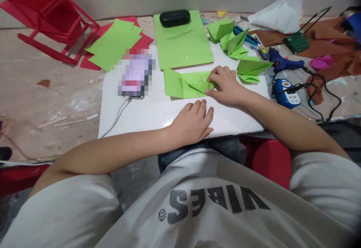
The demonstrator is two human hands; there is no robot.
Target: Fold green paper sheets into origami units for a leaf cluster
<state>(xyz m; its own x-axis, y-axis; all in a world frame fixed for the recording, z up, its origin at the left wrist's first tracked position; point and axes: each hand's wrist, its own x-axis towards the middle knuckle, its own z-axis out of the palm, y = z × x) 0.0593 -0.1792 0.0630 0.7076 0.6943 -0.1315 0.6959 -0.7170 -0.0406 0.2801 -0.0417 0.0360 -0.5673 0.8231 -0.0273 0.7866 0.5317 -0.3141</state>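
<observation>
Your right hand (pixel 225 86) is at the right end of the bright-green, partly folded strip of paper (pixel 174 83), its thumb and bent fingers set on the paper with a small gap between the thumb tip and the index fingertip; you cannot tell from this view whether they pinch it or only press it down. The strip lies crosswise on the glossy white flat board (pixel 135 118) in front of you, its left part turned up a little and a slanting fold across its middle. Your left hand (pixel 193 123) rests near the board's front edge, just below the strip, with its fingers loosely spread and nothing held in them.

Beyond the strip you have a flat green rectangular block of sheets (pixel 184 48), with a glossy black oblong case (pixel 175 18) on top at its far edge. To the right of it stand three pointed, folded green paper pieces (pixel 254 68), the nearest one just beside your right hand. On the left part of the board lies a phone with a blurred screen (pixel 137 75), a thin white cable (pixel 116 117) running from its near end.

Off to your right are a blue glue gun (pixel 283 60) and a blue-and-white power socket (pixel 287 93); at the far left stands a small red rocking chair (pixel 60 22).
</observation>
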